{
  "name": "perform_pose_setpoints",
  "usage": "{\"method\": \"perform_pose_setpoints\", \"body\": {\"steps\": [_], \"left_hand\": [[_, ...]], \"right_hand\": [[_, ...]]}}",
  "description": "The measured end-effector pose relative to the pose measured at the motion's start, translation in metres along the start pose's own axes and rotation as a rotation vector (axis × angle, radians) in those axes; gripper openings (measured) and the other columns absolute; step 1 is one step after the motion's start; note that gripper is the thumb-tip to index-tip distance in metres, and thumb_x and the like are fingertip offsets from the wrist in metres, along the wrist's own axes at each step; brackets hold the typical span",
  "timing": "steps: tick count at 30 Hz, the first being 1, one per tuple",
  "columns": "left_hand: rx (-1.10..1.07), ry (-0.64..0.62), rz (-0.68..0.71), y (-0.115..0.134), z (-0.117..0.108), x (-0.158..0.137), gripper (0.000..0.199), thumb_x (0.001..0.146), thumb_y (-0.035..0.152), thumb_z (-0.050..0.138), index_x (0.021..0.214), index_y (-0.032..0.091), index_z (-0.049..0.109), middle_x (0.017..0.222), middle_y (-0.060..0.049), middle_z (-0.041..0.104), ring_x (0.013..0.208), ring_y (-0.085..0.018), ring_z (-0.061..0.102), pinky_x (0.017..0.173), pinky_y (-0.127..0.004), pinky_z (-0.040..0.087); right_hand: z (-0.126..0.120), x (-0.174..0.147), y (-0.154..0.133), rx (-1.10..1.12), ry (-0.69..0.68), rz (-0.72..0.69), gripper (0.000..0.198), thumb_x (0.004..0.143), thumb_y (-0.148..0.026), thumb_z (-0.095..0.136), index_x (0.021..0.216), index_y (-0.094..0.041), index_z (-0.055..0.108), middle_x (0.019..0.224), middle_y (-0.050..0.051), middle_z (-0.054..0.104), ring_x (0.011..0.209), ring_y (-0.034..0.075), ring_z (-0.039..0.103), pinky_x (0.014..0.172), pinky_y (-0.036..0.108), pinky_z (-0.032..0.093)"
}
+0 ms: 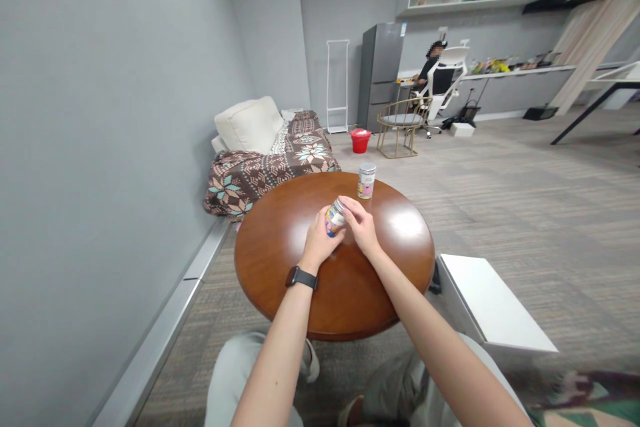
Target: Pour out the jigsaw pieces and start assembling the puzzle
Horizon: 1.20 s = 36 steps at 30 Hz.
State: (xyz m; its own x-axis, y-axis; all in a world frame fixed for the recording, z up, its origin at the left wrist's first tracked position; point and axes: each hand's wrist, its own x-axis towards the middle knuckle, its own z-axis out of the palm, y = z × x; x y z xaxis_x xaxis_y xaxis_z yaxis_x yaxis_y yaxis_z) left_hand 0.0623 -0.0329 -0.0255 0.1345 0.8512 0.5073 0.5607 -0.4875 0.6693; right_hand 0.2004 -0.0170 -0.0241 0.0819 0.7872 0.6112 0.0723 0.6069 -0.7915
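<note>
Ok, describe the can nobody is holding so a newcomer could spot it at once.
Find the round brown table in front of the seated wearer. Near its far edge, right of centre, stands an upright can with a silvery lid and pink printing. Unlike the tilted can in the left hand, it touches no hand.

The left forearm (pixel 281 347) and right forearm (pixel 417 303), both bare, slant inward from the near side. The left hand (pixel 320 240) curls in a grip, thumb toward the right; the right hand (pixel 363 227) (slightly farther out) arches leftward, fingers (pixel 353 205) bent.
</note>
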Motion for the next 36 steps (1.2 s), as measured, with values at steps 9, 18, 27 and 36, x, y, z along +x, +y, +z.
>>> {"method": "perform_pose_setpoints", "body": {"steps": [9,18,27,36], "left_hand": [[-0.022,-0.052,-0.178,0.012,-0.009,-0.001,0.044,0.072,0.018,0.074,0.111,0.023,0.055,0.098,-0.003,0.071,0.087,-0.023,0.069,0.074,-0.032,0.052],[-0.301,-0.200,-0.146,0.006,-0.010,0.001,0.044,0.062,0.014,0.077,0.103,0.014,0.061,0.093,-0.002,0.071,0.082,-0.017,0.064,0.078,-0.027,0.050],[-0.068,-0.068,-0.199,0.021,-0.006,-0.004,0.042,0.075,0.023,0.074,0.113,0.019,0.055,0.102,-0.007,0.072,0.089,-0.021,0.068,0.076,-0.028,0.050],[0.209,-0.062,-0.136,0.023,-0.003,-0.001,0.036,0.084,0.021,0.067,0.116,0.022,0.050,0.115,-0.009,0.067,0.110,-0.025,0.065,0.087,-0.032,0.051]], "right_hand": [[0.002,0.001,-0.004,0.097,-0.065,0.022,0.043,0.086,-0.056,0.065,0.110,-0.023,0.077,0.125,0.011,0.071,0.121,0.028,0.062,0.109,0.047,0.046],[-0.003,-0.001,-0.007,0.459,-0.137,0.293,0.042,0.073,-0.053,0.079,0.104,-0.024,0.078,0.117,0.008,0.076,0.113,0.029,0.067,0.104,0.045,0.049],[0.005,0.001,-0.006,0.388,-0.040,0.259,0.038,0.071,-0.050,0.081,0.099,-0.025,0.079,0.117,0.006,0.074,0.113,0.026,0.065,0.103,0.042,0.050],[0.009,0.001,-0.002,0.256,0.096,0.177,0.040,0.073,-0.048,0.078,0.104,-0.022,0.072,0.111,0.008,0.069,0.104,0.024,0.065,0.096,0.039,0.052]]}}
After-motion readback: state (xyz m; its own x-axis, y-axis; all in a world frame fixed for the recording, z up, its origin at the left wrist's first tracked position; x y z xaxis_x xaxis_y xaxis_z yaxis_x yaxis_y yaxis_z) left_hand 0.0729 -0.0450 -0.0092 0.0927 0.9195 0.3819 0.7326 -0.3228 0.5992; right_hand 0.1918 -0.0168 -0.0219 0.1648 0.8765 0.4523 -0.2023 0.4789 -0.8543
